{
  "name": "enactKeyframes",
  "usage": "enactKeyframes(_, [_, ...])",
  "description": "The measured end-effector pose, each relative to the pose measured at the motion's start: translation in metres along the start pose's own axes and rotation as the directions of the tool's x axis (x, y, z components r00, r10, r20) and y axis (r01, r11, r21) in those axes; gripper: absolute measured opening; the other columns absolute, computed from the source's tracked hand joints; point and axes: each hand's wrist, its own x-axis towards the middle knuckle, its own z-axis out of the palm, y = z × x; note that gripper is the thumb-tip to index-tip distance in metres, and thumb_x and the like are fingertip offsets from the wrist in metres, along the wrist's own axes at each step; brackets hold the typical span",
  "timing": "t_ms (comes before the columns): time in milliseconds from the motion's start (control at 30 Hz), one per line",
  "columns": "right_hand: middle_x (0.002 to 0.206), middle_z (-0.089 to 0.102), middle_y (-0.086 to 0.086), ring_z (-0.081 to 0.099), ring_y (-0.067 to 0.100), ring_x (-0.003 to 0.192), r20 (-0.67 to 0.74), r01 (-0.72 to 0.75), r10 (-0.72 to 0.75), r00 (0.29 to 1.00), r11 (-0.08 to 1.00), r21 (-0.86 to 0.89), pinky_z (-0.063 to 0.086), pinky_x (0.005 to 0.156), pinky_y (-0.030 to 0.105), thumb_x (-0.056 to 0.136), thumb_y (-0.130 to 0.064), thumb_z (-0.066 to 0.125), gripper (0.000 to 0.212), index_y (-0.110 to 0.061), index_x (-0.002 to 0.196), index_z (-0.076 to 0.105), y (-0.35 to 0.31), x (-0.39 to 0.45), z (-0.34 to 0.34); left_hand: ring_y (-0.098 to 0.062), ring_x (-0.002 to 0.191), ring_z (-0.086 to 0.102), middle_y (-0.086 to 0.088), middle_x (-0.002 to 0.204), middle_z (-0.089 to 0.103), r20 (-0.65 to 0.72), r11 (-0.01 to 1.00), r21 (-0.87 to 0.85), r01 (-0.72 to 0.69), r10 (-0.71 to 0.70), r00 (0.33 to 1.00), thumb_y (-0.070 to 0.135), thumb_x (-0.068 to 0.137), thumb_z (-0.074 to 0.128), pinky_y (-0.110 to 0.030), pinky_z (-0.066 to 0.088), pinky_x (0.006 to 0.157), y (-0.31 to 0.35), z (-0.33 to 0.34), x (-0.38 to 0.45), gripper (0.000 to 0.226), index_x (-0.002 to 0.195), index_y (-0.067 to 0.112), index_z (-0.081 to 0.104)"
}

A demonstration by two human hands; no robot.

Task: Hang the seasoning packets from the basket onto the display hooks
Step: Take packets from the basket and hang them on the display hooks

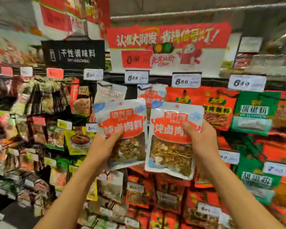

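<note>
I hold two matching seasoning packets up in front of the display wall. Each is white with a red pot-shaped label and a clear window showing dried spices. My left hand grips the left packet at its lower left, thumb on the red label. My right hand grips the right packet at its right edge, thumb on the label. Behind them, similar white and red packets hang from hooks under the price tags. The hooks themselves are hidden by packets. The basket is out of view.
Price tags line the top rail. Red packets and green packets hang to the right, mixed darker packets to the left. A black dry seasoning sign and a red banner hang above.
</note>
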Motion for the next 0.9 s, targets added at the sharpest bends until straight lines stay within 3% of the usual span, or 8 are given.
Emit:
enactKeyframes(67, [0.096, 0.079, 0.004, 0.074, 0.023, 0.073, -0.008, 0.002, -0.002, 1.000, 1.000, 0.020, 0.055, 0.049, 0.037, 0.081, -0.032, 0.070, 0.018, -0.036, 0.098, 0.075, -0.005, 0.009, 0.013, -0.010, 0.095, 0.075, 0.010, 0.104, 0.078, 0.016, 0.999, -0.025, 0.041, -0.040, 0.999, 0.049, 0.077, 0.079, -0.025, 0.059, 0.073, 0.004, -0.018, 0.018, 0.025, 0.101, 0.046, 0.074])
enactKeyframes(133, [0.094, 0.079, 0.006, 0.074, 0.025, 0.070, -0.036, 0.013, -0.014, 0.999, 1.000, -0.026, 0.053, 0.044, 0.034, 0.083, -0.035, 0.070, 0.013, -0.036, 0.095, 0.076, -0.006, 0.020, 0.027, -0.019, 0.098, 0.075, 0.001, 0.106, 0.078, 0.075, 0.996, -0.049, 0.081, -0.077, 0.994, 0.050, 0.072, 0.081, -0.026, 0.059, 0.071, 0.002, -0.030, 0.033, 0.043, 0.110, 0.030, 0.075])
enactKeyframes(267, [0.088, 0.078, 0.000, 0.074, 0.026, 0.078, -0.070, 0.065, -0.079, 0.994, 0.980, -0.186, 0.060, 0.067, 0.054, 0.094, -0.030, 0.069, 0.009, -0.024, 0.089, 0.074, 0.008, 0.039, 0.064, -0.016, 0.096, 0.075, 0.003, 0.105, 0.079, 0.156, 0.996, -0.004, 0.086, -0.084, 0.984, 0.047, 0.076, 0.079, -0.027, 0.060, 0.075, -0.001, -0.039, 0.055, 0.034, 0.106, 0.031, 0.076])
enactKeyframes(333, [0.086, 0.078, -0.001, 0.075, 0.025, 0.077, -0.060, 0.056, -0.070, 0.996, 0.976, -0.212, 0.060, 0.066, 0.052, 0.094, -0.036, 0.068, 0.014, -0.027, 0.085, 0.074, 0.012, 0.046, 0.087, -0.013, 0.098, 0.075, 0.005, 0.107, 0.078, 0.172, 0.997, 0.007, 0.074, -0.074, 0.982, 0.050, 0.079, 0.080, -0.028, 0.059, 0.080, -0.002, -0.039, 0.067, 0.041, 0.111, 0.026, 0.074])
enactKeyframes(433, [0.082, 0.078, -0.007, 0.076, 0.015, 0.074, -0.054, 0.040, -0.055, 0.997, 0.970, -0.239, 0.059, 0.063, 0.039, 0.092, -0.047, 0.066, 0.015, -0.038, 0.083, 0.076, 0.012, 0.061, 0.117, -0.003, 0.094, 0.073, 0.016, 0.102, 0.077, 0.170, 0.998, 0.035, 0.057, -0.062, 0.983, 0.067, 0.075, 0.069, -0.011, 0.055, 0.069, -0.002, -0.043, 0.086, 0.051, 0.109, 0.028, 0.071])
enactKeyframes(533, [0.083, 0.079, -0.004, 0.076, 0.019, 0.081, -0.120, -0.032, 0.000, 0.993, 0.965, -0.260, 0.062, 0.078, 0.047, 0.093, -0.045, 0.067, 0.025, -0.025, 0.080, 0.074, 0.012, 0.080, 0.138, 0.000, 0.092, 0.073, 0.018, 0.101, 0.077, 0.203, 0.994, 0.074, 0.085, -0.098, 0.974, 0.085, 0.070, 0.057, -0.014, 0.054, 0.072, -0.003, -0.045, 0.104, 0.064, 0.104, 0.032, 0.071])
enactKeyframes(733, [0.079, 0.078, -0.004, 0.076, 0.019, 0.078, -0.205, -0.067, 0.014, 0.979, 0.965, -0.255, 0.061, 0.081, 0.050, 0.095, -0.037, 0.064, 0.022, -0.024, 0.079, 0.073, 0.016, 0.087, 0.150, -0.012, 0.099, 0.074, 0.007, 0.106, 0.078, 0.235, 0.994, 0.024, 0.105, -0.108, 0.966, 0.061, 0.093, 0.057, -0.036, 0.055, 0.087, -0.010, -0.041, 0.130, 0.040, 0.108, 0.027, 0.071])
enactKeyframes(900, [0.074, 0.077, -0.003, 0.075, 0.022, 0.077, -0.277, -0.080, 0.011, 0.961, 0.968, -0.238, 0.059, 0.075, 0.043, 0.094, -0.034, 0.065, 0.028, -0.021, 0.070, 0.071, 0.014, 0.085, 0.152, -0.013, 0.098, 0.075, 0.006, 0.105, 0.078, 0.261, 0.990, -0.007, 0.139, -0.132, 0.956, 0.056, 0.093, 0.060, -0.035, 0.054, 0.088, -0.013, -0.035, 0.135, 0.041, 0.115, 0.022, 0.069])
